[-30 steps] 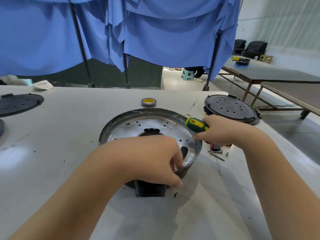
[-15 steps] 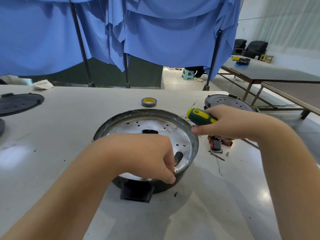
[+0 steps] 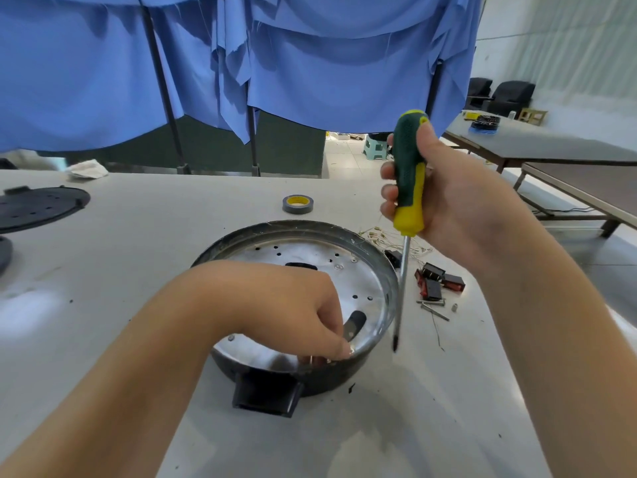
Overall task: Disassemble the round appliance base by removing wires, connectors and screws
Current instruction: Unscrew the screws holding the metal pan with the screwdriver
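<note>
Here the white table (image 3: 144, 243) carries the round appliance base (image 3: 303, 236), a dark-rimmed dish with a perforated shiny metal plate inside and a black socket block (image 3: 265, 396) on its near wall. The base lies directly beneath the fingers of the left hand (image 3: 275, 308) and just inward of the tip held by the right hand (image 3: 455, 205). The left hand reaches over the plate, its fingertips (image 3: 339, 350) curled down and pinching at a small fitting (image 3: 319, 359) at the near inner rim; what exactly is pinched is too small to tell. The right hand is clenched around the green-and-yellow handle of the screwdriver (image 3: 408, 181), held upright, with the shaft running down outside the rim and the tip hanging just beyond the left fingertips, clear of the metal. Past the right fingers lie pulled wires (image 3: 382, 236), red-and-black connectors (image 3: 436, 281) and loose screws (image 3: 435, 309); beyond the left fingers sits a roll of tape (image 3: 297, 204).

Judged risks: the tip, brought in toward the fitting, could jab the pinching fingertips, since they sit very near where the tip would go. The base seems unclamped, so downward torque may spin or tip it. A freed screw could drop through the plate's holes.
</note>
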Motion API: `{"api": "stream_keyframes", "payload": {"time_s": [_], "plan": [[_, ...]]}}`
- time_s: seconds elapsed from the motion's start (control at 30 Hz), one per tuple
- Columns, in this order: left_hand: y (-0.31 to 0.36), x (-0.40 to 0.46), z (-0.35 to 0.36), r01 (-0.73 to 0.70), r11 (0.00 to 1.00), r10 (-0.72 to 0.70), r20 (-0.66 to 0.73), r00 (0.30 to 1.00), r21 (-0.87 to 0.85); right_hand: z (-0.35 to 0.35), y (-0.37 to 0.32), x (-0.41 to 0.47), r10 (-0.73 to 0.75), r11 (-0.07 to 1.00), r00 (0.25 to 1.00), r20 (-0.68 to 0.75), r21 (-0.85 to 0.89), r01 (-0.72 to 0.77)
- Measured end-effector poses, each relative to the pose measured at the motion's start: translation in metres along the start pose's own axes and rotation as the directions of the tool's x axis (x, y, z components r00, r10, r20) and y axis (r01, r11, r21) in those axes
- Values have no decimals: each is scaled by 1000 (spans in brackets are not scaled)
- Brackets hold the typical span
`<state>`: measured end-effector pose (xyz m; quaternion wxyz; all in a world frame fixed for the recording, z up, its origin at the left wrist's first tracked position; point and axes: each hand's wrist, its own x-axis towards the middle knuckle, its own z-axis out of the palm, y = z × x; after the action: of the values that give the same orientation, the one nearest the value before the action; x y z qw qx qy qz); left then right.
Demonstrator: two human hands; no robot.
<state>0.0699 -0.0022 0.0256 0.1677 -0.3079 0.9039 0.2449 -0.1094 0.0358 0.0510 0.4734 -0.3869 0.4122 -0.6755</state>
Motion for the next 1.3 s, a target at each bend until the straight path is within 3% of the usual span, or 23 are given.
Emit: {"api": "stream_keyframes", "payload": {"time_s": [0.1, 0.3, 0.53, 0.97, 1.3], "plan": [[-2, 4, 0, -28, 997, 28, -9, 1000, -69, 4, 3, 3, -46, 993, 995, -85, 108, 55], [-7, 11, 3, -20, 999, 16, -95, 995, -34, 8, 20, 9, -79, 994, 985, -156, 63, 90], [-6, 12, 4, -20, 1000, 18, -64, 998, -18, 9, 31, 12, -47, 997, 993, -107, -63, 40], [-11, 16, 6, -8, 1000, 7, -74, 997, -7, 15, 31, 6, -54, 994, 997, -47, -99, 49], [-12, 19, 7, -23, 1000, 22, -70, 997, -4, 12, 14, -9, -218, 901, 973, 77, -367, 231]]}}
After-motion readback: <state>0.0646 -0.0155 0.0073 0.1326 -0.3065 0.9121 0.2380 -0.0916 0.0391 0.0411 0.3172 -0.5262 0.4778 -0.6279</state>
